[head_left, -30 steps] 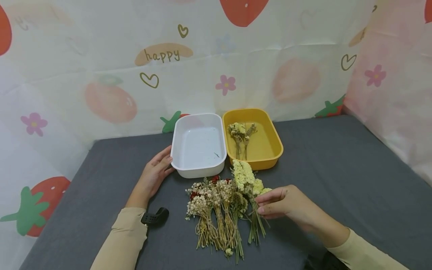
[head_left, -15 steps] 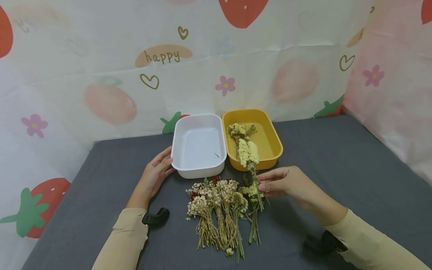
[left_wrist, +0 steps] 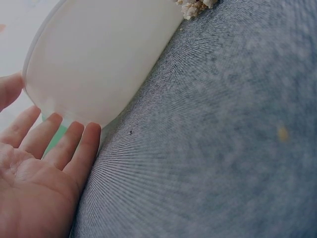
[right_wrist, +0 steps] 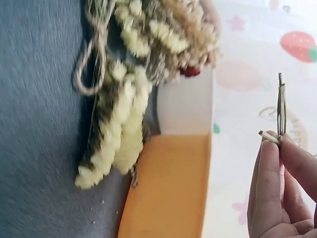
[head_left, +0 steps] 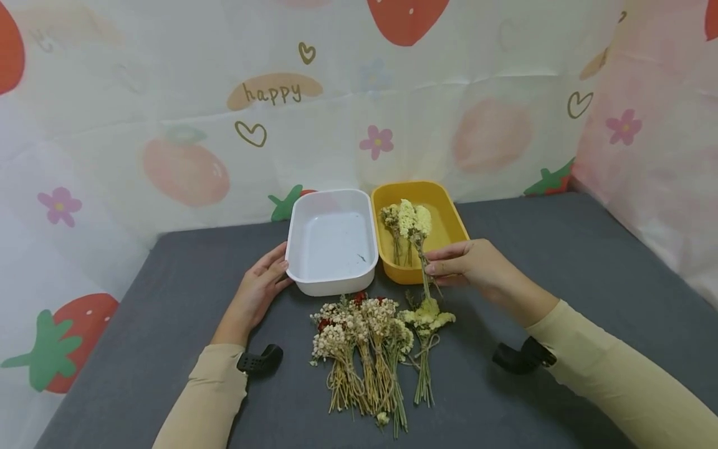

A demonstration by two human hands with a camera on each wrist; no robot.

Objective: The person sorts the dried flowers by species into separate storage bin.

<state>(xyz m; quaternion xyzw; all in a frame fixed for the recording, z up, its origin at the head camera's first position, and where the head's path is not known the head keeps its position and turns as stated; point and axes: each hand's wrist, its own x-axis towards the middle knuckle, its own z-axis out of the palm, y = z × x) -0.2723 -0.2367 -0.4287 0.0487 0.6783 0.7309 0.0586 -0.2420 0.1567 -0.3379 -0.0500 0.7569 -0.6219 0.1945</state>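
Note:
In the head view my right hand [head_left: 485, 269] pinches the stems of a pale yellow dried flower bunch [head_left: 415, 219], its flower heads above the near part of the yellow tub [head_left: 445, 219]. The right wrist view shows the stem ends [right_wrist: 281, 106] sticking up between thumb and fingers. My left hand [head_left: 259, 293] touches the left side of the white tub [head_left: 333, 285], fingers fairly straight. In the left wrist view those fingers [left_wrist: 74, 141] lie against the tub's outer wall, thumb near the rim. Smaller dried bunches [head_left: 392, 218] lie in the yellow tub, partly hidden.
In front of the tubs, several tied bunches of cream and dark red dried flowers [head_left: 359, 337] lie on the grey cloth [head_left: 561, 280]. Beside them is another yellow bunch [head_left: 427, 317] tied with twine. A patterned curtain [head_left: 421, 93] hangs behind.
My right hand has lifted the yellow bunch from the right of the pile and carried it forward over the yellow tub. Another yellow bunch is uncovered beneath. My left hand stays put.

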